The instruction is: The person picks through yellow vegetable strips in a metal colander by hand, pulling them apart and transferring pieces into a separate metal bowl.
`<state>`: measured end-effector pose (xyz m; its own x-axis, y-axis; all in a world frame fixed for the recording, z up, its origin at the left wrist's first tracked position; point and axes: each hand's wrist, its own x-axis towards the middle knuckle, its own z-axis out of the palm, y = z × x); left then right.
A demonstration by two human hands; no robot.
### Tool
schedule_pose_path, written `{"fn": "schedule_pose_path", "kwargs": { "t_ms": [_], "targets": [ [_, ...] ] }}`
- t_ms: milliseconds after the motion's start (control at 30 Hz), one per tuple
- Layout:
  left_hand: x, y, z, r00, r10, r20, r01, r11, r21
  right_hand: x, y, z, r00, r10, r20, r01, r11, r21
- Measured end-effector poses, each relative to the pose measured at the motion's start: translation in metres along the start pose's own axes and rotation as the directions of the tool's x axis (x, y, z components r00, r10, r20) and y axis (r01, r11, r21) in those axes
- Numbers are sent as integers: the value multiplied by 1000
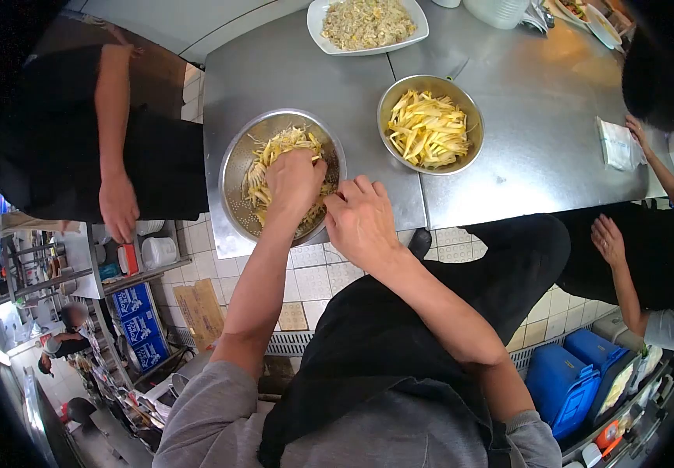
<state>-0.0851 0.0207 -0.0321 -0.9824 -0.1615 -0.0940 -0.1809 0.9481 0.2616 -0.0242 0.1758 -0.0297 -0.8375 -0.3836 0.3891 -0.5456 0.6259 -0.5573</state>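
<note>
A steel colander bowl (231,199) stands at the table's near left edge. Inside are pale yellow vegetable strips (257,186) mixed with thin whitish shreds. My left hand (294,183) reaches down into it, its fingers curled among the strips and their tips partly hidden. At the bowl's right rim, my right hand (362,222) is bent inward, with thumb and forefinger close together near the left fingers; whatever lies between them is too small to make out. To the right, a second steel bowl (473,148) is filled with larger yellow vegetable strips (429,129).
A white dish (368,48) of fried rice sits at the steel table's (501,54) far side. A knife (458,70) lies behind the second bowl. One person's arm (113,125) hangs at left; another person's hand (608,240) is at right. Blue bins (559,382) stand lower right.
</note>
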Motion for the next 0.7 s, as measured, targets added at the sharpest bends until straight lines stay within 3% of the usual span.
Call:
{"fn": "schedule_pose_path", "kwargs": {
  "t_ms": [200,267,300,400,467,600,667,700],
  "targets": [
    [3,2,-7,994,-83,71,92,986,-140,-1,0,3,999,10,-33,-8,998,64],
    [8,-7,-11,956,-184,229,267,869,-416,-1,2,4,999,23,-40,-19,996,86],
    [10,-10,-11,955,-183,231,267,870,-415,-2,3,4,998,37,-52,-32,994,106],
    [12,-19,-5,970,-118,214,194,902,-386,-3,4,3,996,57,-62,-48,990,132],
    [11,-19,5,994,65,86,-54,990,-130,-3,3,4,996,59,-65,-50,989,138],
    [7,-15,3,996,72,50,-63,987,-151,-1,-1,-1,996,56,-68,-46,990,137],
    [7,-21,-6,986,-50,159,138,775,-616,0,-2,-5,996,62,-70,-51,988,142],
    [6,-23,-10,986,-49,158,137,777,-614,0,-2,-7,996,69,-57,-60,988,146]
  ]
}}
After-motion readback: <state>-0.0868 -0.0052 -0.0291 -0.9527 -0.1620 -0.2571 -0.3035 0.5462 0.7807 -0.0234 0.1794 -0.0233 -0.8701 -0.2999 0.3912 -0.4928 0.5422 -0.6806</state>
